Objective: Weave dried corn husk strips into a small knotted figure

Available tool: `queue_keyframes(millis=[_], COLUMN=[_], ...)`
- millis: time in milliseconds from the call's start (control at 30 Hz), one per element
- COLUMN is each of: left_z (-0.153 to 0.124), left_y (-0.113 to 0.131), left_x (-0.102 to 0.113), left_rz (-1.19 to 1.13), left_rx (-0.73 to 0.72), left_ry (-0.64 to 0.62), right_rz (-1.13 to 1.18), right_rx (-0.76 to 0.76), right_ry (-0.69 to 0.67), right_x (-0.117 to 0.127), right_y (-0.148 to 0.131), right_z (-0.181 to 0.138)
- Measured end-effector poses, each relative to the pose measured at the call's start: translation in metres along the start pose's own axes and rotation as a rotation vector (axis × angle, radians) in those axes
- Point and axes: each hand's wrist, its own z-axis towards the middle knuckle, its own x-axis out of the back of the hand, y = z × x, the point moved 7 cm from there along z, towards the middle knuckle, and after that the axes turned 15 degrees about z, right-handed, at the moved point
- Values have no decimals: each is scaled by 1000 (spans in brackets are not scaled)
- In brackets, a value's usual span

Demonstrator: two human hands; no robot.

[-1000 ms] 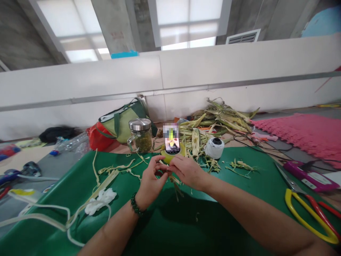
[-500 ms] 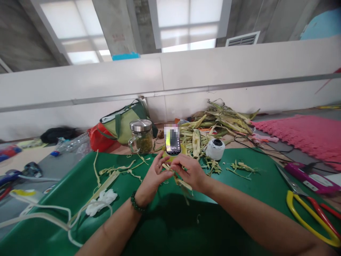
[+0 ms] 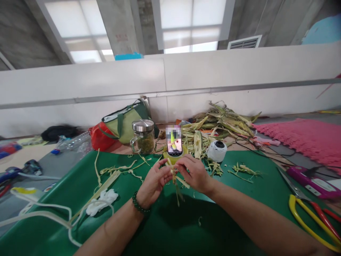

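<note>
Between my two hands hangs a small bundle of pale corn husk strips [image 3: 175,179], its loose ends pointing down over the green mat [image 3: 213,220]. My left hand [image 3: 157,177], with a bead bracelet at the wrist, grips the bundle from the left side. On the right, my right hand [image 3: 193,172] pinches the upper part of the strips between thumb and fingers. Just beyond the hands a phone [image 3: 174,144] with a lit screen leans upright on a yellow roll of tape [image 3: 183,156]. The fingertips partly cover the upper end of the bundle.
Behind stand a lidded glass mug [image 3: 144,138], a spool of white thread [image 3: 217,151] and a heap of corn husks [image 3: 226,119]. Scissors [image 3: 301,195] and a purple glue gun [image 3: 311,181] lie right. Crumpled tissue [image 3: 102,202] and a white cord [image 3: 50,218] lie left.
My left hand has turned, so more of the husk bundle shows, hanging more upright. My right hand still pinches it. The phone's picture has changed, and the view has shifted slightly.
</note>
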Motion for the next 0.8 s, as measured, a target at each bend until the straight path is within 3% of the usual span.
queue_keyframes(millis=[100, 200, 333, 400, 533, 700, 800], left_z=[6, 6, 0, -2, 1, 1, 0], left_y=[-7, -21, -4, -1, 1, 8, 10], left_x=[7, -6, -16, -19, -8, 3, 4], left_rz=[-62, 88, 204, 256, 221, 149, 165], left_rx=[-3, 105, -135, -161, -169, -181, -174], left_ry=[67, -124, -173, -174, -48, 18, 30], right_rz=[-68, -70, 1, 26, 82, 133, -144], right_rx=[49, 75, 13, -31, -89, -380, -525], right_ry=[-71, -107, -22, 22, 36, -62, -206], right_x=[-6, -9, -3, -1, -1, -5, -6], right_y=[-4, -6, 0, 4, 8, 37, 66], right_z=[-3, -5, -2, -1, -2, -1, 3])
